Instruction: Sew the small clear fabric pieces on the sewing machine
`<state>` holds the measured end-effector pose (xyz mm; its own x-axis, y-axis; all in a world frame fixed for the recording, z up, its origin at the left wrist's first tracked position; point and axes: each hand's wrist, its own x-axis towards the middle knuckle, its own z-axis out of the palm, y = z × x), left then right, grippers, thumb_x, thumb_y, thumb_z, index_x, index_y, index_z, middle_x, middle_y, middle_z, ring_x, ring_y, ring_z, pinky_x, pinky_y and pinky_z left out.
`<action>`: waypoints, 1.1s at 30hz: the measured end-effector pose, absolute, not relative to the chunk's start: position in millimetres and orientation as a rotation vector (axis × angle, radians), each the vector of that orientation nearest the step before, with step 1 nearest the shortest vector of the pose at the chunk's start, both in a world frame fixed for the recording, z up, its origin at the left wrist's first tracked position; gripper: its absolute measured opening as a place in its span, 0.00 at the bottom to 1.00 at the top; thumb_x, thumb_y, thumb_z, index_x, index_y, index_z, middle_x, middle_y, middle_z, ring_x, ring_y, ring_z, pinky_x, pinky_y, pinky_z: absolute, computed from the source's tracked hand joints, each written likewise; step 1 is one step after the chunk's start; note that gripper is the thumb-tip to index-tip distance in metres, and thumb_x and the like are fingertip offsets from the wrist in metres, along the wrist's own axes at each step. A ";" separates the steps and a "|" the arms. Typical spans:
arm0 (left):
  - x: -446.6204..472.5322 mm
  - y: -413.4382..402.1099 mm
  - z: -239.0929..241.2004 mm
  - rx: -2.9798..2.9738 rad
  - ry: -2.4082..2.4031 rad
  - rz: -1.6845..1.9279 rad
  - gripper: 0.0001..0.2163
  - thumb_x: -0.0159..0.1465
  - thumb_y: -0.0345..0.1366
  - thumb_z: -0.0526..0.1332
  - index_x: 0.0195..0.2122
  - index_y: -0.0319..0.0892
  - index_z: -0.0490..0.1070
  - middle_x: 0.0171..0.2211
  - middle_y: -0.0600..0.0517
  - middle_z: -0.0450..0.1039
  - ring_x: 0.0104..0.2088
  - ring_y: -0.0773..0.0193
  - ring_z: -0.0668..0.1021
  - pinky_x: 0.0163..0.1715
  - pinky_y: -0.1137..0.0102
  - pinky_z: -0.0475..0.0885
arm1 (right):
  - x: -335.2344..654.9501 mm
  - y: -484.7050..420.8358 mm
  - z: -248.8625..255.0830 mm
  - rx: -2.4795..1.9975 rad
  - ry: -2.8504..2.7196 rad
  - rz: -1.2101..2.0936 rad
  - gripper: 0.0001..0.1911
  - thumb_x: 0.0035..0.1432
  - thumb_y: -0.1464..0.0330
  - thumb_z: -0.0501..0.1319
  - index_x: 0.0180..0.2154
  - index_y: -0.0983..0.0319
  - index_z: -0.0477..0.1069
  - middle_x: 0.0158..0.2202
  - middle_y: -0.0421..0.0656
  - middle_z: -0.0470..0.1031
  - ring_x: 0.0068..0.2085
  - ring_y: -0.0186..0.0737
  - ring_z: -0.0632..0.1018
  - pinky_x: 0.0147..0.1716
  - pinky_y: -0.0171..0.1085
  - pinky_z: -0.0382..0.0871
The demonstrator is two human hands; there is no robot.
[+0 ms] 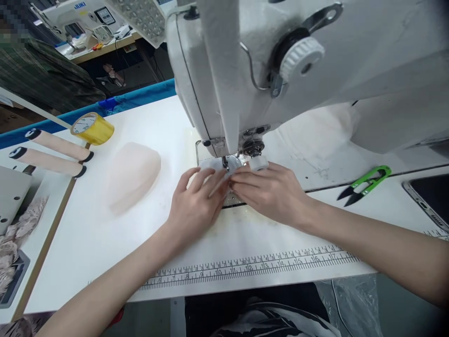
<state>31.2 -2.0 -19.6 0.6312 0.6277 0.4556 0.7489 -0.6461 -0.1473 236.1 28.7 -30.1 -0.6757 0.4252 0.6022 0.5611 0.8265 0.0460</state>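
Note:
Both hands meet just in front of the presser foot (225,162) of a white sewing machine (196,84). My left hand (198,196) has its fingers bent and closed on a pale fabric piece (210,164), which is mostly hidden behind them. Fingers pressed together, my right hand (271,192) pinches at the same spot from the other side, its fingertips touching the left ones. A pale pink moulded cup (135,173) lies on the white table (140,243) to the left. Behind the right hand, more pale sheer fabric (315,128) rests under the machine arm.
Green thread snips (366,185) and a phone (430,199) lie at right. Two thread spools (52,161) and a yellow tape roll (93,128) sit at left, with lace (24,224) near the corner. A printed ruler (245,267) runs along the front edge. Another sewing machine (80,18) stands behind.

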 end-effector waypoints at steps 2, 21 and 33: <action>31.9 -10.2 -22.4 -2.542 -1.103 -0.501 0.13 0.66 0.28 0.58 0.51 0.43 0.72 0.52 0.49 0.74 0.52 0.56 0.75 0.54 0.55 0.65 | 237.2 24.6 -31.8 -0.678 -2.448 -0.334 0.12 0.65 0.79 0.56 0.40 0.65 0.78 0.43 0.43 0.80 0.47 0.40 0.77 0.48 0.39 0.71; 29.8 -10.4 -26.8 -2.612 -1.134 -0.534 0.14 0.69 0.28 0.55 0.54 0.37 0.70 0.52 0.46 0.73 0.54 0.59 0.76 0.62 0.52 0.59 | 237.8 20.2 -34.2 -0.694 -2.462 -0.301 0.11 0.68 0.76 0.56 0.42 0.67 0.78 0.46 0.45 0.78 0.46 0.40 0.79 0.59 0.44 0.66; 30.0 -2.3 -30.3 -2.565 -1.211 -0.588 0.13 0.69 0.31 0.55 0.53 0.37 0.71 0.52 0.46 0.74 0.54 0.59 0.76 0.66 0.50 0.51 | 234.9 27.3 -37.0 -0.755 -2.484 -0.332 0.14 0.70 0.73 0.53 0.46 0.71 0.76 0.45 0.47 0.79 0.41 0.42 0.80 0.60 0.47 0.64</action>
<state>30.0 -2.3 -30.3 0.5746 0.6801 0.4553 0.7785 -0.6258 -0.0478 234.9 27.3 -37.0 -0.7105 0.4477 0.5429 0.5744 0.8147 0.0800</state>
